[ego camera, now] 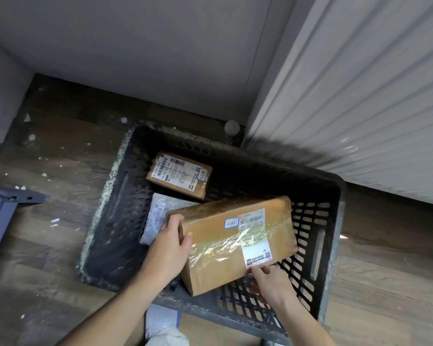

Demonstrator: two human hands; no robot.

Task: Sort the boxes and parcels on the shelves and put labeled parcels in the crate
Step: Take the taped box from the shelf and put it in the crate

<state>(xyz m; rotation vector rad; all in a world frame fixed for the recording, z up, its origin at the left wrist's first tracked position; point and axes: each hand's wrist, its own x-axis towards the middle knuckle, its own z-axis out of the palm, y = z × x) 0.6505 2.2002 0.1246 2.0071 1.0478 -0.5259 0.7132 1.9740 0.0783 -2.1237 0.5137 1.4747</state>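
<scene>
Parcel [235, 240] over crate [260, 171]: left hand [168, 250] grips end, right hand [273, 285] pinches near edge

The big box [235, 236] and left hand [168, 248] cover the white mailer's [156, 214] 4 o'clock half. The crate's [235, 163] 6 o'clock corner runs off frame. The label [251, 222] is too blurred to read.

Big box [235, 236] in crate [330, 221], small box [179, 173] behind, mailer [158, 216] left.

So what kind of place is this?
Probably a parcel sorting room: a labelled brown cardboard box held over a black slatted plastic crate with other labelled parcels, near a blue metal shelf frame.
</scene>
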